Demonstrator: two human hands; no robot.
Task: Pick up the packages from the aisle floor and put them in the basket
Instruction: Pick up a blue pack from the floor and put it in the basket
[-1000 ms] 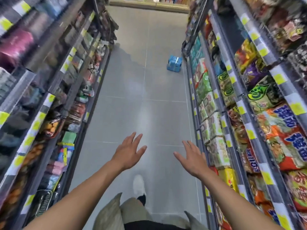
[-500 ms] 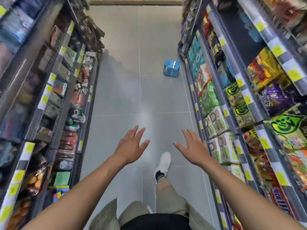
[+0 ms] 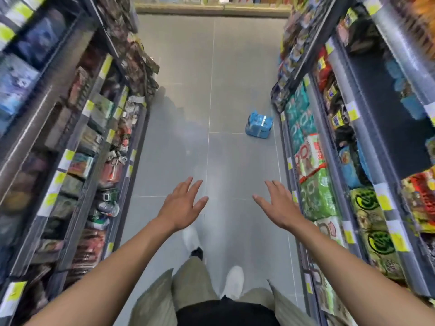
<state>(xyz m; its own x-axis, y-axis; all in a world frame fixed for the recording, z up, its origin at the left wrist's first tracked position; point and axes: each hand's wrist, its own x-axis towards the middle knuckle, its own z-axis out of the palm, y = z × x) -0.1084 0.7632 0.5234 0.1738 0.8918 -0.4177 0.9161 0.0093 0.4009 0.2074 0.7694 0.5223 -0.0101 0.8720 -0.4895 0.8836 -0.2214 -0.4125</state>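
Note:
A blue plastic-wrapped package point(image 3: 259, 124) lies on the grey aisle floor, close to the foot of the right-hand shelves and a few steps ahead of me. My left hand point(image 3: 182, 204) and my right hand point(image 3: 277, 204) are both stretched out in front at waist height, fingers spread and straight, holding nothing. Both hands are well short of the package. No basket is in view.
Tall shelves packed with snack bags line the aisle: the left shelves point(image 3: 77, 147) and the right shelves point(image 3: 334, 161). The tiled floor point(image 3: 211, 90) runs between them to a cross shelf at the far end. My white shoes point(image 3: 233, 281) show below.
I have walked forward along the aisle, so the blue package is nearer and lower in view. My feet have swapped stride. Both hands stay outstretched and spread.

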